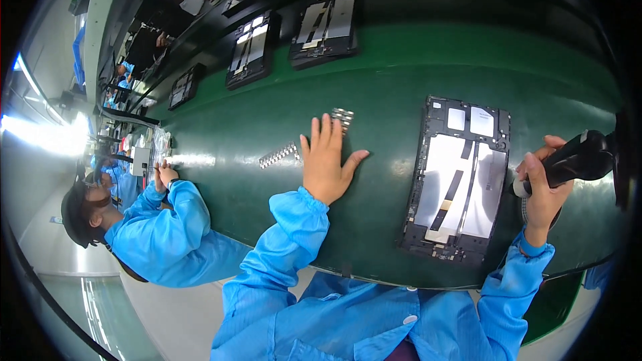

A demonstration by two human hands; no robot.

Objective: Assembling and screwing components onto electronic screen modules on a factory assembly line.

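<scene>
We wear a bright blue work smock with long, loose sleeves gathered into elastic cuffs at both wrists (the cloth creases heavily along the forearms). White snap buttons close its front. Both hands are bare, ungloved.

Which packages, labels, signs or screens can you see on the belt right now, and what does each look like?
No packages, labels or signs show.
Open tablet frame: on the green belt beside the right hand, dark rectangle with silvery panels inside.
Two more open frames: farther up the belt, dark with pale panels.
Smaller dark frame: farther left; detail unclear.
</scene>
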